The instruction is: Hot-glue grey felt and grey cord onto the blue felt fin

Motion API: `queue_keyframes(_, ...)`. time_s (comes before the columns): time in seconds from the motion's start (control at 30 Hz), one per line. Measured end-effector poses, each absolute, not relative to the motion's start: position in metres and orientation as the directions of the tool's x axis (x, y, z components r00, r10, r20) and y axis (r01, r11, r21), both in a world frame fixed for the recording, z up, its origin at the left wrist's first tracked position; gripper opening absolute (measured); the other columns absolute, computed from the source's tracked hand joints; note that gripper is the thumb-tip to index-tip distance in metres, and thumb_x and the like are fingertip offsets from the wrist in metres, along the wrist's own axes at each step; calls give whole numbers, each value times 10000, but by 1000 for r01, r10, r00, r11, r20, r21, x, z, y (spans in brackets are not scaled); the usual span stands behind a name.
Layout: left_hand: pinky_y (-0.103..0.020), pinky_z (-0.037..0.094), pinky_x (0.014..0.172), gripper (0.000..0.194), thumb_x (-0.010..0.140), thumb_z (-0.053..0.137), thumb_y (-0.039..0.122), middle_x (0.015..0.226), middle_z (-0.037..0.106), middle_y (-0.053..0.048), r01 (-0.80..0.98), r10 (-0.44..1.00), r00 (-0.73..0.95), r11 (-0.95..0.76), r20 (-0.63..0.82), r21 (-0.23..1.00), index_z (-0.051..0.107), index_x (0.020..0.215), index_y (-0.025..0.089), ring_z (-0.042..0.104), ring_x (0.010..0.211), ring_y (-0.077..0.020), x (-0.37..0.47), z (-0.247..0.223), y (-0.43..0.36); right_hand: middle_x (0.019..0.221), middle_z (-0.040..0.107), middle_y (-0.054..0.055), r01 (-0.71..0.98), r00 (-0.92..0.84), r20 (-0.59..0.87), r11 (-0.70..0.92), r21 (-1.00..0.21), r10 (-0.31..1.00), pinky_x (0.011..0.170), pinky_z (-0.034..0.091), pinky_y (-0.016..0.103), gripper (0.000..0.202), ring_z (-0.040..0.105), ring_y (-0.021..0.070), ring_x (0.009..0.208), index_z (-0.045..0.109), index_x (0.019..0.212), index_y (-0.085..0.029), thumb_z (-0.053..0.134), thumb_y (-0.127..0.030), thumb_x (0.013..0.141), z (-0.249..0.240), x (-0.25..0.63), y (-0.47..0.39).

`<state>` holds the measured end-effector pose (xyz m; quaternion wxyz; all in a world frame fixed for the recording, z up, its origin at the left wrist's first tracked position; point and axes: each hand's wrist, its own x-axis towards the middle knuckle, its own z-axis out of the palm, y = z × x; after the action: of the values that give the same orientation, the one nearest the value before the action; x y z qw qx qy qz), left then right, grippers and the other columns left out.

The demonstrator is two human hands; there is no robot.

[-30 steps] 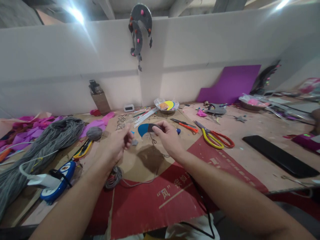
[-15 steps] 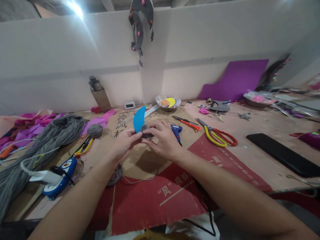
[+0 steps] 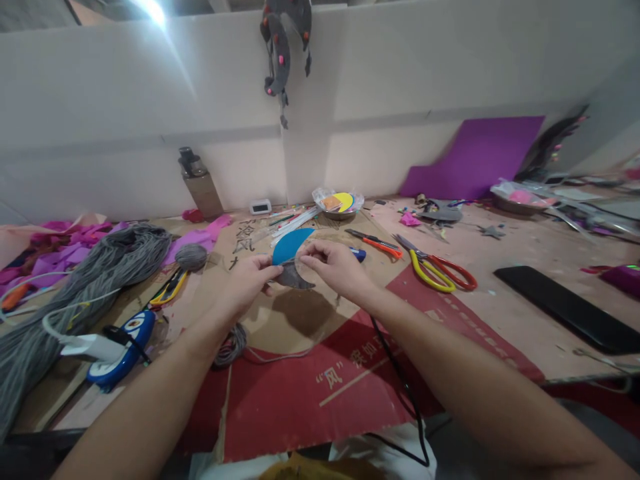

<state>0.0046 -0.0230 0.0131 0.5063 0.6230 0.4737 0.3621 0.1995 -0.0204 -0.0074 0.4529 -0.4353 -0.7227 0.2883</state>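
Note:
My left hand (image 3: 253, 281) pinches the left end of a blue crescent-shaped piece (image 3: 293, 245) together with a dark grey curved piece (image 3: 296, 276) below it. Both are held up over the cardboard (image 3: 280, 330). My right hand (image 3: 336, 268) is closed in a pinch at the right side of these pieces, its fingertips close to the blue edge. What sits between those fingertips is too small to make out. Partly hidden behind my right hand lies a blue glue gun (image 3: 358, 254). A bundle of grey yarn (image 3: 231, 345) lies below my left wrist.
Yellow-and-red scissors (image 3: 437, 267) and an orange utility knife (image 3: 375, 244) lie to the right, with a black flat case (image 3: 565, 308) farther over. A blue power strip (image 3: 123, 353), yellow cutter (image 3: 170, 287) and grey yarn hank (image 3: 125, 260) fill the left. A black cord (image 3: 400, 383) hangs over the front edge.
The blue crescent has turned from upright to lean rightward, and more of the grey piece shows below. My right hand has drawn slightly right, its fingers now pinched; the glue gun is more hidden.

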Motion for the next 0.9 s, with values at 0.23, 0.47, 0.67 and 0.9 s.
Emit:
queue_keyframes(0.23, -239, 541, 538, 272, 646, 741, 269, 841, 699, -67, 50, 916, 382, 111, -122, 993, 709, 871, 119, 636, 706, -162, 11, 13, -27, 712, 570, 2, 510, -134, 544, 528, -679, 828, 680, 347, 271, 150, 491, 139, 705, 573, 737, -183, 561, -231, 879, 2, 200, -28)
queue_keyframes(0.47, -294, 603, 706, 276, 643, 785, 196, 875, 706, -82, -122, 934, 337, 167, -117, 978, 710, 890, 101, 674, 774, -168, 13, 13, -26, 685, 530, -16, 428, -84, 494, 479, -766, 865, 654, 339, 264, 219, 459, 126, 659, 531, 704, -184, 531, -294, 893, -1, 200, -24)
queue_keyframes(0.67, -253, 600, 662, 287, 637, 791, 216, 828, 716, -96, -113, 931, 335, 192, -144, 975, 725, 883, 83, 690, 748, -173, 13, 17, -29, 619, 460, -37, 397, -26, 487, 456, -796, 873, 603, 308, 267, 288, 402, 114, 604, 516, 668, -188, 566, -387, 870, 2, 198, -29)
queue_keyframes(0.9, -255, 596, 601, 313, 590, 803, 256, 797, 726, -80, -100, 944, 302, 170, -133, 980, 720, 853, 108, 676, 662, -156, 14, 18, -31, 598, 398, -47, 297, -28, 445, 432, -852, 895, 567, 287, 261, 305, 356, 105, 584, 489, 644, -190, 579, -398, 848, 1, 194, -28)
